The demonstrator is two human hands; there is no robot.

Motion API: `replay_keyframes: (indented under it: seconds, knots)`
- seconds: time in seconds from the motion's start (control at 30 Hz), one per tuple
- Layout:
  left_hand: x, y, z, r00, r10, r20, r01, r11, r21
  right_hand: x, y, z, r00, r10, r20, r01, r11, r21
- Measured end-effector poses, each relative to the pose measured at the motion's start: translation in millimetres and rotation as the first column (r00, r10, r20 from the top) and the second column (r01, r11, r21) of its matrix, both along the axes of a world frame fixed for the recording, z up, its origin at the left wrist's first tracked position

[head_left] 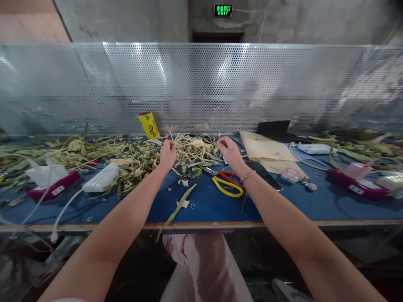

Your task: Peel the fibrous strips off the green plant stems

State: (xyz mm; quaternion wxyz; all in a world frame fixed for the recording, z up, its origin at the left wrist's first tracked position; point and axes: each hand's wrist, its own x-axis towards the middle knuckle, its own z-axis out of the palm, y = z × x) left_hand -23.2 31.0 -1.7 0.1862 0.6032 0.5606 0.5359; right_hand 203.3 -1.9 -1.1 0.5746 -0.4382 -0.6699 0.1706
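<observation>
Both hands are raised over a heap of dried, pale-green plant scraps [141, 156] on the blue tabletop. My left hand [168, 152] is closed in a pinch, and a thin whitish strip [171, 135] sticks up above its fingers; its kind is unclear. Some way to the right, my right hand [229, 152] has its fingertips pressed together; whatever they hold is too small to name. Scissors with red and yellow handles [227, 191] lie just below the right hand. A long green leaf strip [178, 208] hangs over the table's front edge.
A yellow tube [149, 125] leans at the back against the perforated metal screen [176, 84]. On the right are brown paper [267, 147], a dark phone [263, 175] and a pink case [290, 175]. Magenta power strips [357, 184] with cables and a white charger [101, 178] flank the workspace.
</observation>
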Motion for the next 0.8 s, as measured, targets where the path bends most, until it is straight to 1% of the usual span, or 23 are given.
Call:
replay_keyframes:
  seconds: [0.07,0.17,0.2,0.27,0.33,0.4,0.5,0.57,0.67,0.73,0.8]
  knots:
    - [2.0,1.9,-2.5,0.999,-0.046,0.004,0.046,0.998,-0.040,-9.3,-5.9,-0.4,0.999,0.017,0.051,-0.015,0.999,-0.033]
    - [3.1,4.1,-5.1,0.994,-0.106,0.036,0.108,0.993,-0.044,-16.8,-11.7,0.3,0.997,0.043,0.064,-0.040,0.998,-0.041]
    - [3.3,4.2,-5.3,0.990,-0.124,0.063,0.127,0.991,-0.040,-17.4,-12.4,0.7,0.997,0.048,0.055,-0.045,0.998,-0.042]
    - [4.1,3.0,-4.5,0.973,-0.153,0.173,0.164,0.985,-0.051,-16.8,-12.6,1.3,0.998,0.061,0.020,-0.060,0.997,-0.039]
    - [6.2,-0.3,-2.0,0.927,-0.170,0.335,0.207,0.976,-0.075,-15.7,-12.1,1.4,0.997,0.075,-0.034,-0.076,0.997,-0.032]
    - [9.3,-5.0,1.4,0.845,-0.211,0.491,0.278,0.958,-0.068,-15.9,-12.0,1.0,0.994,0.087,-0.066,-0.090,0.995,-0.031]
    - [14.1,-12.1,6.4,0.737,-0.275,0.618,0.368,0.930,-0.025,-18.5,-13.2,-0.4,0.994,0.106,-0.025,-0.107,0.993,-0.051]
    - [16.1,-15.3,8.5,0.689,-0.279,0.669,0.391,0.920,-0.019,-20.8,-14.2,-1.4,0.992,0.116,0.039,-0.113,0.992,-0.063]
    - [17.2,-17.0,9.9,0.643,-0.268,0.718,0.398,0.917,-0.014,-23.3,-15.6,-2.1,0.985,0.111,0.131,-0.104,0.993,-0.063]
    - [17.2,-17.1,10.0,0.631,-0.265,0.729,0.392,0.920,-0.005,-24.3,-16.7,-2.0,0.980,0.107,0.165,-0.099,0.993,-0.058]
    - [17.2,-17.4,9.8,0.645,-0.272,0.714,0.389,0.921,0.000,-25.4,-18.4,-1.6,0.975,0.122,0.187,-0.113,0.992,-0.060]
